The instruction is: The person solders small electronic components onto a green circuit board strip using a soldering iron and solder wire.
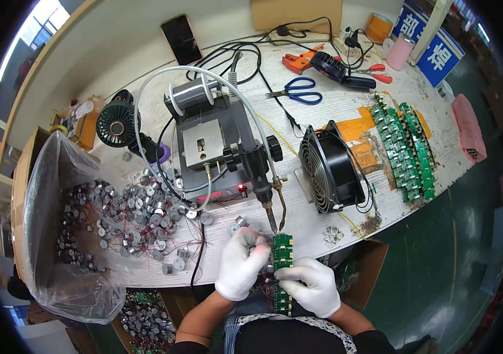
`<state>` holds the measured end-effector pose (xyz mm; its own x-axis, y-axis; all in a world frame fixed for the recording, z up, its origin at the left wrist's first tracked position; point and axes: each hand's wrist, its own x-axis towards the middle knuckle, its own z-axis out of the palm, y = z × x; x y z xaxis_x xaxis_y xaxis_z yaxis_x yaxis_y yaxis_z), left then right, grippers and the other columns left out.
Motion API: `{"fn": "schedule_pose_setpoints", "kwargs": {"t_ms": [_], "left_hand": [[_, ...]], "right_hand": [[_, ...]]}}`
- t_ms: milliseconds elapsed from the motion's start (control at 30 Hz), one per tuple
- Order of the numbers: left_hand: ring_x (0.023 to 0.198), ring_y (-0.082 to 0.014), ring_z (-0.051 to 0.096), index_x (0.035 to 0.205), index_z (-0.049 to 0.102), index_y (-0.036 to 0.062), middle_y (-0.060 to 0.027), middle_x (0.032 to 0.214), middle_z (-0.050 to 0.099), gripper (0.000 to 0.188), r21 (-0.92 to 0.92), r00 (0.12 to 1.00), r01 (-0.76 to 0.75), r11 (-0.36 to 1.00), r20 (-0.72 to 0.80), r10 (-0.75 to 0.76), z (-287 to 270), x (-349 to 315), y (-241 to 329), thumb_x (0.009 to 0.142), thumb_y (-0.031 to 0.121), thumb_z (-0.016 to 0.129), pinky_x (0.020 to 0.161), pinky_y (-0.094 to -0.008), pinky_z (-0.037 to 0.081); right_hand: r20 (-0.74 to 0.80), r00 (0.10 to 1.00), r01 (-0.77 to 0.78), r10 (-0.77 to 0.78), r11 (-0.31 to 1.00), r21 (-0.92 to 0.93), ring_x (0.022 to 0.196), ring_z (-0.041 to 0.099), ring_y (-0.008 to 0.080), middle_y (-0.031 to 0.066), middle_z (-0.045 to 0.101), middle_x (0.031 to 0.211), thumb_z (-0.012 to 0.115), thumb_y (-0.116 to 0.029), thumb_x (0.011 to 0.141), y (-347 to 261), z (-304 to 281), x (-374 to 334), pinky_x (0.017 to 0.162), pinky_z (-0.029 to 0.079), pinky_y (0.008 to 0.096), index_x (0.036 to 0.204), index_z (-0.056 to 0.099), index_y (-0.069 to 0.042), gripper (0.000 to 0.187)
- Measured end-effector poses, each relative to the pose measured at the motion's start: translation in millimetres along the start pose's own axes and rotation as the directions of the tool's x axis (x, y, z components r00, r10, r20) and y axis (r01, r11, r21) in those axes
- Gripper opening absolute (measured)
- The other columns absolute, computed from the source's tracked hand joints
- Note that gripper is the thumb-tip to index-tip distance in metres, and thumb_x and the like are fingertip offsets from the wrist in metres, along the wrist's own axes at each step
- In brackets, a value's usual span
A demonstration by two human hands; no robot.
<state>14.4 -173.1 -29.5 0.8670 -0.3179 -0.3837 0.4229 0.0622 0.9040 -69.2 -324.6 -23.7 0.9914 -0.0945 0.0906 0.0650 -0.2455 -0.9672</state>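
Observation:
A narrow strip of green circuit boards [283,255] runs lengthwise in front of me, its far end just under the tip of a stand-mounted soldering iron [270,212]. My right hand [310,285], in a white glove, pinches the strip's right edge around its middle. On the other side, my white-gloved left hand [242,264] is closed beside the strip's far end, thumb and fingers together close to the iron tip. What lies between those fingers is hidden. Small round silver motors [239,222] sit just beyond my left hand. Thin red wires show between my hands.
Many loose motors [145,215] spill from a plastic-lined box [45,236] at left. A solder feeder [204,138] stands ahead, a black fan [331,168] right of it. Board strips [402,153] lie far right. Blue-handled scissors [301,90], orange pliers [298,61] and a phone [181,40] are farther back.

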Motion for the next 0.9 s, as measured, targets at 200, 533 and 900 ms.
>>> {"fn": "schedule_pose_setpoints", "kwargs": {"t_ms": [200, 533, 900], "left_hand": [[0.070, -0.0053, 0.047, 0.093, 0.052, 0.0004, 0.0008, 0.080, 0.053, 0.014, -0.023, 0.997, -0.044, 0.999, -0.065, 0.042, 5, 1, -8, 0.084, 0.007, 0.061, 0.064, -0.0212, 0.042], [0.072, -0.0057, 0.049, 0.098, 0.053, -0.0009, -0.0001, 0.083, 0.055, 0.016, -0.115, 0.993, -0.035, 0.993, -0.114, 0.021, 17, 0, 4, 0.084, 0.005, 0.061, 0.066, -0.0213, 0.043], [0.064, -0.0042, 0.047, 0.097, 0.056, -0.0025, 0.0011, 0.077, 0.055, 0.015, 0.001, 0.987, -0.072, 0.997, -0.142, 0.072, 18, 1, 6, 0.084, 0.005, 0.059, 0.058, -0.0205, 0.041]], "right_hand": [[-0.004, 1.000, -0.002, 0.002, 1.000, 0.006, 0.070, 0.062, 0.0213, 0.0088, 0.063, 0.079, 0.072, -0.001, 0.070, -2, 1, 3, 0.065, 0.050, 0.0298, 0.089, 0.071, -0.004, 0.019], [-0.003, 0.999, 0.037, -0.037, 0.999, 0.023, 0.069, 0.063, 0.0183, 0.0091, 0.062, 0.082, 0.072, 0.001, 0.074, 3, 0, 5, 0.064, 0.050, 0.0282, 0.095, 0.070, -0.003, 0.022], [-0.006, 1.000, 0.011, -0.011, 1.000, 0.022, 0.072, 0.063, 0.0205, 0.0095, 0.064, 0.081, 0.070, 0.001, 0.072, -6, -3, 8, 0.066, 0.050, 0.0290, 0.090, 0.070, -0.002, 0.018]]}}
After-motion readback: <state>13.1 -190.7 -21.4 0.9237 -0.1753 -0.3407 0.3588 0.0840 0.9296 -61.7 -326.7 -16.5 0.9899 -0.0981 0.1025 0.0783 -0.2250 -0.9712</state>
